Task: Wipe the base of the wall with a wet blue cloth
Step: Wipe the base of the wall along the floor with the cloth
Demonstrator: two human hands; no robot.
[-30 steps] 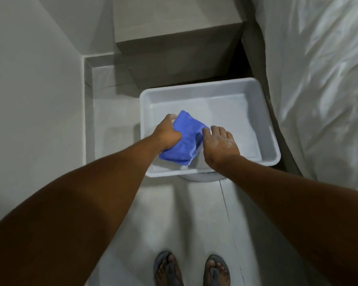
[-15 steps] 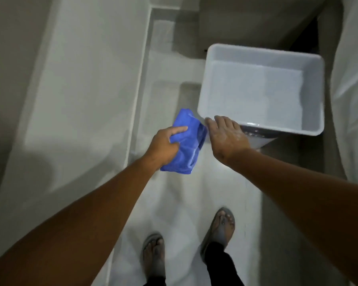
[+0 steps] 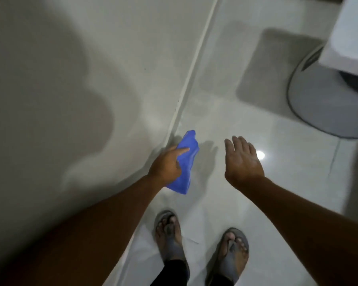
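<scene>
The blue cloth (image 3: pixel 186 162) hangs bunched in my left hand (image 3: pixel 167 166), which is shut on it above the floor, just right of the base of the wall (image 3: pixel 191 67). That base runs as a pale line diagonally from top centre down to my left hand. The grey wall (image 3: pixel 70 79) fills the left side. My right hand (image 3: pixel 242 159) hovers to the right of the cloth, fingers spread, palm down, holding nothing.
The white basin (image 3: pixel 351 38) sits at the top right edge on a round grey stand (image 3: pixel 318 104). Glossy white floor tiles (image 3: pixel 246 104) lie between wall and stand. My two feet in sandals (image 3: pixel 170 240) stand at the bottom centre.
The cloth has come out of the basin and moved left and down toward the wall base. My right hand let go of it. The view swung left, away from the basin.
</scene>
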